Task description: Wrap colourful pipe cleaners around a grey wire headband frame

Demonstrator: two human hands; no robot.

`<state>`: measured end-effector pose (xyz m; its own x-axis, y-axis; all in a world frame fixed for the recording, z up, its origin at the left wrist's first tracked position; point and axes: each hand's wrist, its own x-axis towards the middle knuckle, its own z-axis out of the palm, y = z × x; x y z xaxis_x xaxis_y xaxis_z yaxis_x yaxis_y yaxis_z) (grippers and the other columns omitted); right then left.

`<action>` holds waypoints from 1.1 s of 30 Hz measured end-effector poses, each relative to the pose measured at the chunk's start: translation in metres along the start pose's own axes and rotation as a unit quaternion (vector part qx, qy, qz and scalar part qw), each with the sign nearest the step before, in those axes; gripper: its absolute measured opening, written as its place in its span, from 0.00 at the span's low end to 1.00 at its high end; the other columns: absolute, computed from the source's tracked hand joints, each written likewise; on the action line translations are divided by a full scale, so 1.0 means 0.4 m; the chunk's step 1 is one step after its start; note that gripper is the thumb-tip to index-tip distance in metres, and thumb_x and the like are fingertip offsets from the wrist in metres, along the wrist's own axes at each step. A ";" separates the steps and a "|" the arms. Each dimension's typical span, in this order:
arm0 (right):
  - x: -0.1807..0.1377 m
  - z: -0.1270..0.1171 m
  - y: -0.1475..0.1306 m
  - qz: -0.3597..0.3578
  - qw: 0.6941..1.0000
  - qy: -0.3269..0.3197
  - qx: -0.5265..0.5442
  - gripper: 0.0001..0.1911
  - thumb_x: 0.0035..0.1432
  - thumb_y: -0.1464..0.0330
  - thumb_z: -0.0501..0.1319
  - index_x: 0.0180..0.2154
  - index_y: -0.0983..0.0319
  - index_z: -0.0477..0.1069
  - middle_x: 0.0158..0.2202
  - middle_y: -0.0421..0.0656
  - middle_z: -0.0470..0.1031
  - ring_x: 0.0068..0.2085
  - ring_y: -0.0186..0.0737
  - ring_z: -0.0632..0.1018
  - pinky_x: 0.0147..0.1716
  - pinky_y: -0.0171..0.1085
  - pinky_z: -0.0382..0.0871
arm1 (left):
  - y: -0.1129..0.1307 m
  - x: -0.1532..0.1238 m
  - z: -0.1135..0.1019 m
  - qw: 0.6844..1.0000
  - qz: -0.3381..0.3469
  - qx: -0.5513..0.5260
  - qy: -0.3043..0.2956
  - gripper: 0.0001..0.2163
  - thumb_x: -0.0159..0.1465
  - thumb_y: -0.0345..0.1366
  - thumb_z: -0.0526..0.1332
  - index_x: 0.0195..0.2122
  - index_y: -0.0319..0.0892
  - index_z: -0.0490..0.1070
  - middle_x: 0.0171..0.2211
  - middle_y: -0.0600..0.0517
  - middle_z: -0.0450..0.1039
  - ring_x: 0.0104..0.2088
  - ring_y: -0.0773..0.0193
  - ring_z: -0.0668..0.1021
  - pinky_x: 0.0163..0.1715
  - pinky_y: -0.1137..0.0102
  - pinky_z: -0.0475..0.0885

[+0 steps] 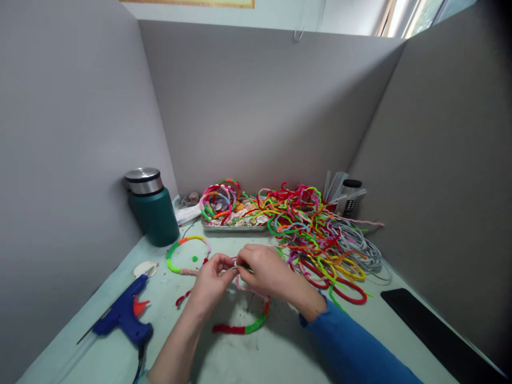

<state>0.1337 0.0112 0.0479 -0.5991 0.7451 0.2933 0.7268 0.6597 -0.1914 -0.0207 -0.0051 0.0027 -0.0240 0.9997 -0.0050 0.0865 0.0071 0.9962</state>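
Observation:
My left hand and my right hand meet over the middle of the table, both with fingers pinched on the top of a hoop wrapped in pink, orange, green and red pipe cleaner. The hoop hangs down toward me from the fingers. A finished multicoloured hoop lies flat just left of my left hand. A big tangle of coloured pipe cleaners lies to the right of my right hand.
A blue glue gun lies at the front left, a green flask stands at the back left. A metal tray of wrapped hoops sits at the back. Plain grey hoops and a black flat object lie right. Grey partitions enclose the table.

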 end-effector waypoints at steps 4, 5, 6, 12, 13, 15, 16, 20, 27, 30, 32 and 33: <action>0.001 0.004 0.005 -0.068 0.996 -0.005 -0.061 0.04 0.55 0.71 0.57 0.32 0.63 0.70 0.33 0.44 0.73 0.33 0.37 0.70 0.30 0.34 0.55 | -0.004 0.000 -0.003 1.000 -0.014 0.006 0.001 0.11 0.50 0.38 0.65 0.28 0.41 0.64 0.19 0.60 0.65 0.13 0.77 0.58 0.14 0.77 0.50; 0.001 0.006 0.007 -0.076 0.995 -0.005 -0.067 0.04 0.55 0.71 0.57 0.33 0.63 0.70 0.33 0.44 0.73 0.34 0.37 0.70 0.31 0.35 0.56 | -0.003 0.000 -0.003 1.000 -0.017 0.003 0.000 0.11 0.49 0.39 0.65 0.28 0.41 0.64 0.18 0.61 0.65 0.13 0.77 0.57 0.14 0.77 0.50; 0.001 0.009 0.008 -0.080 0.994 -0.003 -0.072 0.04 0.55 0.71 0.57 0.33 0.63 0.69 0.34 0.44 0.73 0.34 0.38 0.70 0.31 0.35 0.56 | -0.003 0.000 -0.003 1.000 -0.021 -0.002 -0.002 0.11 0.49 0.39 0.65 0.28 0.41 0.64 0.18 0.61 0.64 0.13 0.77 0.57 0.13 0.78 0.49; 0.004 0.030 0.006 -0.084 0.992 0.013 -0.097 0.04 0.56 0.72 0.57 0.35 0.64 0.68 0.34 0.46 0.72 0.34 0.40 0.69 0.32 0.36 0.56 | 0.009 -0.006 -0.002 0.996 -0.067 -0.046 -0.029 0.13 0.48 0.41 0.66 0.29 0.41 0.64 0.16 0.62 0.61 0.13 0.77 0.56 0.12 0.79 0.47; 0.004 0.030 0.006 -0.084 0.992 0.012 -0.098 0.04 0.56 0.72 0.57 0.35 0.64 0.68 0.34 0.46 0.72 0.35 0.40 0.69 0.33 0.36 0.56 | 0.012 -0.007 -0.002 0.995 -0.074 -0.056 -0.032 0.14 0.48 0.41 0.66 0.29 0.41 0.64 0.16 0.62 0.61 0.13 0.77 0.56 0.12 0.79 0.47; 0.005 0.021 0.010 -0.087 0.992 0.006 -0.089 0.03 0.57 0.71 0.58 0.34 0.64 0.69 0.34 0.45 0.72 0.35 0.39 0.70 0.33 0.36 0.56 | 0.017 -0.010 -0.002 0.993 -0.084 -0.072 -0.037 0.16 0.47 0.42 0.67 0.31 0.40 0.65 0.17 0.62 0.63 0.12 0.78 0.56 0.11 0.79 0.47; 0.004 0.012 0.012 -0.086 0.993 0.005 -0.079 0.04 0.57 0.69 0.58 0.34 0.64 0.69 0.34 0.45 0.72 0.36 0.39 0.70 0.33 0.36 0.56 | 0.020 -0.011 -0.003 0.992 -0.089 -0.078 -0.036 0.17 0.46 0.42 0.67 0.32 0.40 0.65 0.17 0.61 0.64 0.12 0.78 0.55 0.11 0.79 0.46; -0.006 -0.041 0.018 -0.068 0.997 0.008 -0.031 0.13 0.60 0.60 0.55 0.32 0.63 0.71 0.33 0.44 0.72 0.35 0.37 0.71 0.32 0.35 0.55 | 0.026 -0.014 -0.005 0.990 -0.104 -0.095 -0.022 0.18 0.45 0.43 0.68 0.32 0.39 0.65 0.17 0.61 0.65 0.11 0.79 0.54 0.11 0.79 0.45; -0.019 -0.052 0.000 -0.083 0.993 -0.075 -0.025 0.10 0.56 0.61 0.59 0.30 0.61 0.74 0.27 0.42 0.74 0.29 0.36 0.72 0.26 0.35 0.50 | 0.028 -0.014 -0.008 0.989 -0.102 -0.107 -0.020 0.18 0.45 0.42 0.68 0.34 0.38 0.68 0.17 0.62 0.64 0.11 0.80 0.53 0.11 0.78 0.45; -0.017 -0.051 -0.003 -0.054 0.997 -0.055 -0.004 0.14 0.60 0.62 0.54 0.30 0.62 0.74 0.28 0.44 0.75 0.29 0.35 0.71 0.27 0.34 0.51 | 0.031 -0.015 -0.008 0.989 -0.098 -0.111 -0.025 0.18 0.47 0.42 0.68 0.35 0.37 0.70 0.16 0.62 0.62 0.12 0.80 0.53 0.11 0.78 0.44; -0.016 -0.056 -0.001 -0.022 0.999 -0.039 0.027 0.16 0.61 0.60 0.53 0.30 0.62 0.73 0.26 0.43 0.75 0.27 0.34 0.70 0.26 0.33 0.51 | 0.034 -0.016 -0.008 0.988 -0.099 -0.114 -0.031 0.19 0.47 0.43 0.67 0.36 0.36 0.71 0.18 0.60 0.65 0.12 0.80 0.52 0.11 0.78 0.44; -0.015 -0.058 0.001 -0.006 0.998 -0.031 0.046 0.16 0.61 0.60 0.54 0.29 0.63 0.73 0.25 0.43 0.74 0.26 0.33 0.70 0.25 0.32 0.51 | 0.036 -0.016 -0.008 0.988 -0.099 -0.114 -0.032 0.19 0.47 0.43 0.67 0.36 0.36 0.71 0.20 0.59 0.67 0.12 0.80 0.52 0.11 0.78 0.44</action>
<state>0.1453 0.0048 0.0677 -0.6293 0.7400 0.2373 0.6875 0.6725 -0.2740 -0.0225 -0.0114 0.0173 0.0462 0.9786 -0.2006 -0.1405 0.2051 0.9686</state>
